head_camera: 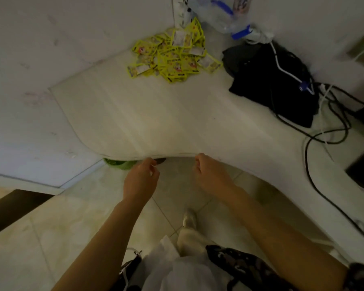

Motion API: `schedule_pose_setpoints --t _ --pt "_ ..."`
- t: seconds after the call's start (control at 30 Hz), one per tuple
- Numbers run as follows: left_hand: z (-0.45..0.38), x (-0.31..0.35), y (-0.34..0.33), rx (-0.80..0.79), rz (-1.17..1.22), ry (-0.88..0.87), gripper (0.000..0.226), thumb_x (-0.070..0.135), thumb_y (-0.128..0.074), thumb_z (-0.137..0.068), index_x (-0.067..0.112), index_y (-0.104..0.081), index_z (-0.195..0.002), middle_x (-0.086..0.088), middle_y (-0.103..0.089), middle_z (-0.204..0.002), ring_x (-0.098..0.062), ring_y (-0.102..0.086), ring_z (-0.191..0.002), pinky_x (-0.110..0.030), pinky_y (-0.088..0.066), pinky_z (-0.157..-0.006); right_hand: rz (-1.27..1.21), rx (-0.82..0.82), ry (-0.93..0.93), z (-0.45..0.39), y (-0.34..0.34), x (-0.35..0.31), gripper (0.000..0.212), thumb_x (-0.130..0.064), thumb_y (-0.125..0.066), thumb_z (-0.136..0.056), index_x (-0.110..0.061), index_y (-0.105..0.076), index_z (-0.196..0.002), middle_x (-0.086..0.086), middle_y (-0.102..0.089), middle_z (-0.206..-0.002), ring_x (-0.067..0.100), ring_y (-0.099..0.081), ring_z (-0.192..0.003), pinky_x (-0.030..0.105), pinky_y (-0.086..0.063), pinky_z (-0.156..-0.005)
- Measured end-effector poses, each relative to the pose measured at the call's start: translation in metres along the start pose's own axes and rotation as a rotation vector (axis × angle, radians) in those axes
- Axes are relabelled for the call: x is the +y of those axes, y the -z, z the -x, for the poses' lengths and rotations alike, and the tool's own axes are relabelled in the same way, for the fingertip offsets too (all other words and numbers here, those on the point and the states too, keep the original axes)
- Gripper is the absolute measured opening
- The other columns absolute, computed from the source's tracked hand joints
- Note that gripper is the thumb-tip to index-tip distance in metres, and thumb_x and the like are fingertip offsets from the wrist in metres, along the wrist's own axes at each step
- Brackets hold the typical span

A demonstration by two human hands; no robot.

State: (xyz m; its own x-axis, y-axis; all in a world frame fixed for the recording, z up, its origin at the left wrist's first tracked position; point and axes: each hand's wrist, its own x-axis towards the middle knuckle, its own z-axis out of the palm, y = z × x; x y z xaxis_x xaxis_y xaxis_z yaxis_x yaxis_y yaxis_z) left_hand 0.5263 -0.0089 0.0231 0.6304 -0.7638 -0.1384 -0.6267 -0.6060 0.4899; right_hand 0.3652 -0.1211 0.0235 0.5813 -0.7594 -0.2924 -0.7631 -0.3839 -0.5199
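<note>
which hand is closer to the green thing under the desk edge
Left. The left hand is just right of the green thing; the right hand sits farther right, at the edge of the desk.

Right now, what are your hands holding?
The left hand and right hand curl at the near edge of the white tabletop; a grip cannot be told.

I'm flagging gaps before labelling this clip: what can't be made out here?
Head view throughout:
- The green object: mostly hidden under the desk edge.
- Whether the left hand or right hand holds anything: curled fingers hide it.
- Print on the yellow packets: blurred, too small.
- The plastic bottle: cut off by the top edge.
</note>
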Motion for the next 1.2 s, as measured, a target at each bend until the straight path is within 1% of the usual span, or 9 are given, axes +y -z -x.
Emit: schedule_pose_setpoints --t 0.1,0.17,0.37,0.6,0.73,0.83,0.97,1.07,1.2 --pt "-0.030 0.012 -0.001 -0.011 0.013 0.009 0.021 0.021 -0.053 -0.092 0.016 -0.061 -0.111 -0.003 -0.067 -0.097 -0.022 -0.061 -0.090 -0.035 -0.052 -0.076 0.020 -0.037 0.045 -0.040 0.024 -0.002 0.033 -0.023 -0.041 -0.098 -0.012 -0.047 -0.129 0.008 -0.058 -0.120 0.025 -0.055 -0.108 0.035 -0.046 -0.085" --pt "-0.050 0.017 -0.001 -0.016 0.014 0.019 0.022 0.021 -0.052 -0.093 0.017 -0.061 -0.113 -0.001 -0.066 -0.096 -0.019 -0.060 -0.090 -0.034 -0.051 -0.076 0.029 -0.045 0.050 -0.066 0.037 -0.003 0.036 -0.025 -0.040 -0.098 -0.012 -0.044 -0.132 0.007 -0.056 -0.125 0.025 -0.055 -0.112 0.036 -0.047 -0.089" --pt "-0.111 0.026 0.004 -0.023 0.008 0.030 0.022 0.020 -0.052 -0.093 0.017 -0.062 -0.113 0.004 -0.062 -0.091 -0.016 -0.058 -0.087 -0.029 -0.048 -0.073 0.038 -0.040 0.045 -0.131 0.062 -0.003 0.035 -0.026 -0.040 -0.098 -0.013 -0.044 -0.131 0.008 -0.057 -0.124 0.025 -0.055 -0.108 0.037 -0.049 -0.087" --pt "-0.196 0.023 0.016 -0.062 -0.005 0.007 0.024 0.021 -0.052 -0.093 0.016 -0.060 -0.115 0.001 -0.065 -0.098 -0.018 -0.059 -0.092 -0.033 -0.049 -0.075 0.052 -0.030 0.016 -0.202 0.083 -0.016 0.035 -0.025 -0.042 -0.098 -0.011 -0.045 -0.129 0.010 -0.056 -0.125 0.028 -0.055 -0.110 0.041 -0.049 -0.090" --pt "-0.254 0.015 0.025 -0.108 -0.011 -0.014 0.023 0.020 -0.052 -0.091 0.016 -0.060 -0.112 0.002 -0.062 -0.095 -0.023 -0.059 -0.096 -0.035 -0.049 -0.077 0.050 -0.008 -0.019 -0.244 0.090 -0.028 0.034 -0.025 -0.043 -0.097 -0.010 -0.046 -0.129 0.011 -0.056 -0.124 0.028 -0.055 -0.111 0.041 -0.049 -0.090" --pt "-0.296 0.007 0.033 -0.123 -0.019 -0.028 0.023 0.019 -0.052 -0.090 0.015 -0.062 -0.111 -0.001 -0.065 -0.100 -0.024 -0.059 -0.098 -0.035 -0.049 -0.080 0.039 0.010 -0.053 -0.274 0.095 -0.037 0.035 -0.024 -0.045 -0.097 -0.009 -0.047 -0.128 0.012 -0.057 -0.124 0.029 -0.055 -0.112 0.042 -0.048 -0.091" --pt "-0.349 0.001 0.041 -0.152 -0.055 -0.044 0.024 0.019 -0.052 -0.092 0.015 -0.062 -0.113 -0.002 -0.065 -0.104 -0.023 -0.060 -0.100 -0.033 -0.047 -0.078 0.015 0.018 -0.106 -0.311 0.102 -0.046 0.036 -0.024 -0.045 -0.097 -0.008 -0.047 -0.129 0.012 -0.057 -0.125 0.029 -0.055 -0.114 0.040 -0.048 -0.091" --pt "-0.387 -0.003 0.043 -0.162 -0.076 -0.054 0.024 0.019 -0.053 -0.091 0.015 -0.062 -0.112 -0.004 -0.066 -0.107 -0.025 -0.060 -0.100 -0.034 -0.047 -0.079 0.006 0.008 -0.140 -0.339 0.106 -0.047 0.034 -0.023 -0.045 -0.097 -0.007 -0.048 -0.127 0.014 -0.058 -0.125 0.031 -0.054 -0.114 0.039 -0.047 -0.091" --pt "-0.425 -0.007 0.043 -0.154 -0.106 -0.075 0.025 0.017 -0.054 -0.090 0.012 -0.062 -0.113 -0.009 -0.062 -0.115 -0.029 -0.054 -0.111 -0.040 -0.048 -0.088 -0.047 0.008 -0.197 -0.371 0.110 -0.046 0.031 -0.019 -0.044 -0.098 -0.004 -0.052 -0.124 0.018 -0.059 -0.121 0.033 -0.056 -0.110 0.039 -0.048 -0.088"
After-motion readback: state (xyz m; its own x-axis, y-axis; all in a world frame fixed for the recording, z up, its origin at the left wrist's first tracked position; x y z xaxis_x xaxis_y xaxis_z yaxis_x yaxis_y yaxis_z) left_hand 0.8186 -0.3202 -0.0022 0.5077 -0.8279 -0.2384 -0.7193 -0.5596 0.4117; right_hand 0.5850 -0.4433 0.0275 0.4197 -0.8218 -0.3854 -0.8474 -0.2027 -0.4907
